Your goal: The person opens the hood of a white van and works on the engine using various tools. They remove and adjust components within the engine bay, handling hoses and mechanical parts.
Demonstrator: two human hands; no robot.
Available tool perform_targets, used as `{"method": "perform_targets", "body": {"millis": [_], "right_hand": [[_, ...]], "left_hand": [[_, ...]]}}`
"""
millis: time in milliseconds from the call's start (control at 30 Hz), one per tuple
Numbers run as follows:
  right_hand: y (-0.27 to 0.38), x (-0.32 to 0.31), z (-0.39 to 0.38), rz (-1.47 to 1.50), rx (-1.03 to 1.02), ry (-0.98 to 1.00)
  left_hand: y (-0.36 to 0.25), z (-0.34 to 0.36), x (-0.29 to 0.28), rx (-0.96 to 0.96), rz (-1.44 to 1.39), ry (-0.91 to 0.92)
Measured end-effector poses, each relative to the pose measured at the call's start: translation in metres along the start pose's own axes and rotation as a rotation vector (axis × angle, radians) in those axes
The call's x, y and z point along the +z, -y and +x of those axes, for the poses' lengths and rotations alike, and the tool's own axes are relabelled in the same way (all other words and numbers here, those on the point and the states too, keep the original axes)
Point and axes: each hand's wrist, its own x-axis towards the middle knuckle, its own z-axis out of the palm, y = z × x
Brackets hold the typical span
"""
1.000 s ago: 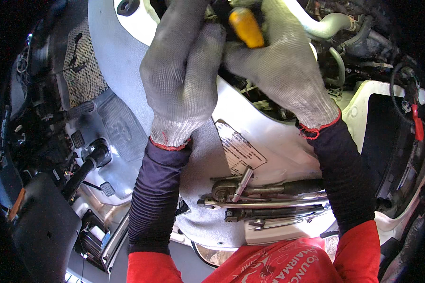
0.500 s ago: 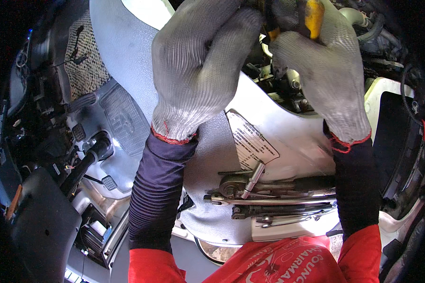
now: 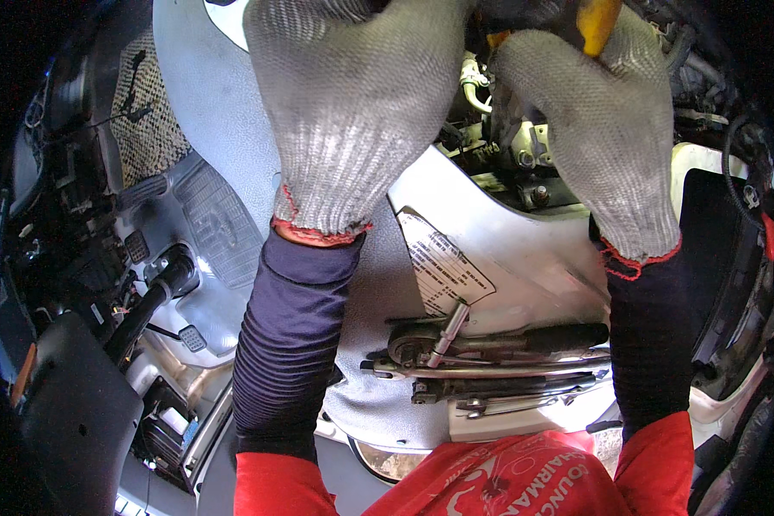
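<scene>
I see the pale panel (image 3: 542, 267) spreading widest, its opening showing engine parts (image 3: 542, 196). Over it comes the gloved left hand (image 3: 353, 112); its fingertips pass the upper edge, so I can't tell its grip or load. The gloved right hand (image 3: 598, 129), above the opening, has its grip curled closed. Below, hand tools (image 3: 507, 371) lie side by side. Smallest, a yellow piece (image 3: 598, 26) sits within my right grip.
</scene>
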Motion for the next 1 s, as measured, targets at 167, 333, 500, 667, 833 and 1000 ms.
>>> {"method": "perform_targets", "body": {"millis": [167,333,500,667,833,1000], "right_hand": [[-0.005,-0.01,0.004,-0.163,-0.115,0.124],[0.017,0.025,0.006,-0.37,0.141,-0.116],[0.026,0.029,-0.001,-0.484,0.064,-0.076],[0.035,0.002,0.016,-0.071,0.25,0.253],[0.053,0.029,0.018,-0.254,0.365,-0.022],[-0.008,0.017,0.002,-0.302,-0.189,0.104]], "left_hand": [[0.007,-0.004,-0.004,0.073,0.061,0.042],[0.028,-0.002,-0.008,0.114,0.107,-0.001],[0.054,0.007,-0.015,0.323,0.014,0.016],[0.048,0.001,-0.018,0.274,0.095,0.027],[0.034,-0.004,-0.015,0.228,0.171,0.054],[0.024,-0.006,-0.02,0.209,0.251,0.086]]}}
